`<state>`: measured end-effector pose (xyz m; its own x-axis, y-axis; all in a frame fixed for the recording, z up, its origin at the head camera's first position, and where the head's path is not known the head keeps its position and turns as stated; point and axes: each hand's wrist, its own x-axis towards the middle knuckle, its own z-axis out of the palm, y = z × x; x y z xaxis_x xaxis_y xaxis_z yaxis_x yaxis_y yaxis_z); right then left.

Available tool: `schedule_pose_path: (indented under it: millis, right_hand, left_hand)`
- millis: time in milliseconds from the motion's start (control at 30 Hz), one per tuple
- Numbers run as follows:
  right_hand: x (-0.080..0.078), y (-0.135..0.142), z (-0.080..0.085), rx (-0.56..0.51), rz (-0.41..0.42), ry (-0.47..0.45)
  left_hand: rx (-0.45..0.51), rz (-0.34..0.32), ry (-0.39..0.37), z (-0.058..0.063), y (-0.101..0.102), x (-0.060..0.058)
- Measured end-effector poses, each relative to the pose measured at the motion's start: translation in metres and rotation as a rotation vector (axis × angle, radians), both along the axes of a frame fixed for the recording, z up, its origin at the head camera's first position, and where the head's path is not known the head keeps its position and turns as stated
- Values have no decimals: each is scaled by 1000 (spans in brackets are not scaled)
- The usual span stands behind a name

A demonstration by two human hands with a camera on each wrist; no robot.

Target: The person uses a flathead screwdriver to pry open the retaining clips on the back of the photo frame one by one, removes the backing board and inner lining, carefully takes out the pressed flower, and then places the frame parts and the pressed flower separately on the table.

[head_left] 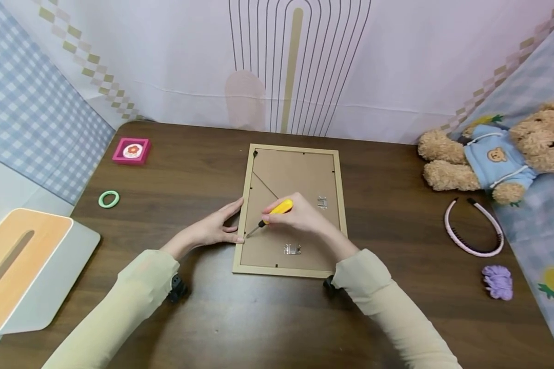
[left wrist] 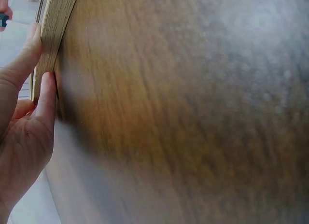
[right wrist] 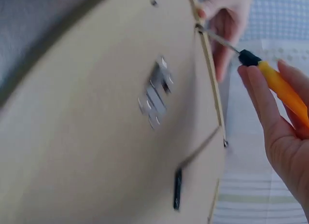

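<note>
A picture frame [head_left: 286, 174] lies back side up on the table, with a light wooden rim and a brown backing board. My right hand [head_left: 300, 212] grips a screwdriver [head_left: 280, 207] with a yellow handle and black collar. Its tip meets a small dark tab [right wrist: 199, 28] at the frame's left edge, where rim and board join. Against that same edge, my left hand [head_left: 214, 225] presses with fairly straight fingers, the thumb near the screwdriver tip. In the left wrist view, the fingers touch the side of the rim [left wrist: 54, 35].
Metal hangers [head_left: 292, 249] sit on the backing board. Left on the table are a tissue box [head_left: 74, 271], a green ring [head_left: 108, 199] and a pink box [head_left: 132, 151]. At right are a teddy bear [head_left: 496, 154], a headband [head_left: 473, 251] and a purple scrunchie [head_left: 497, 282].
</note>
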<state>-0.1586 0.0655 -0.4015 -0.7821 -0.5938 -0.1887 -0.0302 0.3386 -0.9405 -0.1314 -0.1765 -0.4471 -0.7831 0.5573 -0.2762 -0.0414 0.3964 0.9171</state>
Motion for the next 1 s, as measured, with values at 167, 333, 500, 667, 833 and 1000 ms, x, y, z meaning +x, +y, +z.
schedule_pose_path:
  millis: [167, 333, 500, 667, 833, 1000]
  right_hand:
    - [1, 10, -3, 45, 14, 129]
    - [4, 12, -15, -6, -17, 96]
    - [0, -1, -16, -103, -39, -120]
    - [-1, -17, -11, -165, -45, -251]
    - [3, -18, -9, -38, -15, -12]
    - [8, -28, -4, -160, -200, -62]
  left_hand:
    - [2, 2, 3, 1, 3, 0]
    - [-5, -1, 11, 0, 3, 0]
    - [-7, 7, 7, 1, 2, 1]
    - [-9, -2, 6, 0, 2, 1]
    - [-12, 2, 5, 2, 2, 1]
    - [-13, 9, 11, 3, 1, 1]
